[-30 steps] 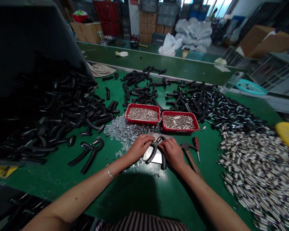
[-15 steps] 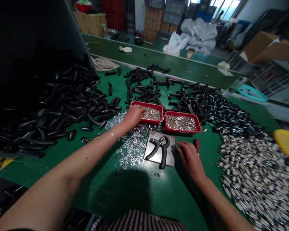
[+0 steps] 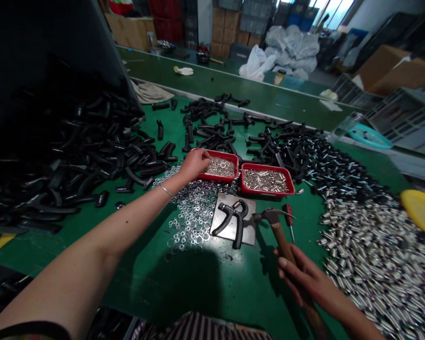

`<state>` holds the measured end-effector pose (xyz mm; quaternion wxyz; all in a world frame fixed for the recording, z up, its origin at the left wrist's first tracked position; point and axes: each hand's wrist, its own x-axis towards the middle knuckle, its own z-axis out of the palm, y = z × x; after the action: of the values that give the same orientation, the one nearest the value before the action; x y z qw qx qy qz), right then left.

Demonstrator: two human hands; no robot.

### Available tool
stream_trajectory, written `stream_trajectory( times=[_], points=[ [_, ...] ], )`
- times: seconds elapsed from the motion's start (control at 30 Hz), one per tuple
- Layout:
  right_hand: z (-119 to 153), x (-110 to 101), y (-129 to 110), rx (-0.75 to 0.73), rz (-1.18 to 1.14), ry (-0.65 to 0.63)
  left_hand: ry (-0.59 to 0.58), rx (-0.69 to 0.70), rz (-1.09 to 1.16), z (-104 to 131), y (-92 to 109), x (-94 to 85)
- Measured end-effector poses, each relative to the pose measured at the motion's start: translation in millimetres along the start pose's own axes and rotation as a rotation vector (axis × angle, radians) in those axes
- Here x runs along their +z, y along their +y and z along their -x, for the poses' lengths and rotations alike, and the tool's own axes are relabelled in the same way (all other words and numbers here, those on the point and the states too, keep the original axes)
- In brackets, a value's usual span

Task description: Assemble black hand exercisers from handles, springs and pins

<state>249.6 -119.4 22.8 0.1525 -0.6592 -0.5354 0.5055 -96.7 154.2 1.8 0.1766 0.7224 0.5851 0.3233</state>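
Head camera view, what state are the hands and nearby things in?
Left hand, over left red tray, grasp unclear
Right hand, gripping hammer
Hammer, held by handle
Black V-shaped piece, lying on metal plate
Metal plate, flat on green table
Left red tray, holding small parts
Right red tray, filled with metal pieces
Screwdriver, lying loose
Metal rings, loose, scattered

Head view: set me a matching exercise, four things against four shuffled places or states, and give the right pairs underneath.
1. Hammer
2. Screwdriver
3. Black V-shaped grip
4. Left hand

A. Lying on the metal plate
B. At the red tray on the picture's left
C. Held by its wooden handle in the right hand
D. Red-handled, lying on the green tabletop

Pairs: 1-C, 2-D, 3-A, 4-B
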Motion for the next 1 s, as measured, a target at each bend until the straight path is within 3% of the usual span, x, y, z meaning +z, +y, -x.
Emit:
stream_trajectory(
  times=[0.07,0.17,0.23,0.3,0.37,0.47,0.57,0.7,0.8,1.0],
  points=[
    [0,5,-17,-0.089,0.112,0.039,0.015,-0.072,0.164,4,2,-1.3],
    [-8,13,-37,-0.253,0.287,0.261,0.007,-0.098,0.339,15,7,-1.4],
    [-18,18,-43,-0.285,0.377,0.348,-0.034,-0.077,0.399,26,11,-1.4],
    [-30,21,-43,-0.270,0.472,0.322,-0.097,-0.037,0.385,37,16,-2.1],
    [-39,23,-38,-0.238,0.493,0.213,-0.160,0.021,0.321,49,22,-2.0],
    [-41,23,-28,-0.214,0.311,0.131,-0.302,0.108,0.280,67,33,4.6],
    [-34,33,-17,-0.125,0.032,0.173,-0.430,0.157,0.292,79,47,22.9],
    [-26,53,-4,0.019,-0.371,0.216,-0.381,0.160,0.292,85,58,55.5],
    [-25,60,5,0.012,-0.514,0.262,-0.340,0.119,0.346,85,56,72.9],
    [-30,56,13,-0.046,-0.593,0.252,-0.324,0.104,0.340,87,53,80.4]
  ],
)
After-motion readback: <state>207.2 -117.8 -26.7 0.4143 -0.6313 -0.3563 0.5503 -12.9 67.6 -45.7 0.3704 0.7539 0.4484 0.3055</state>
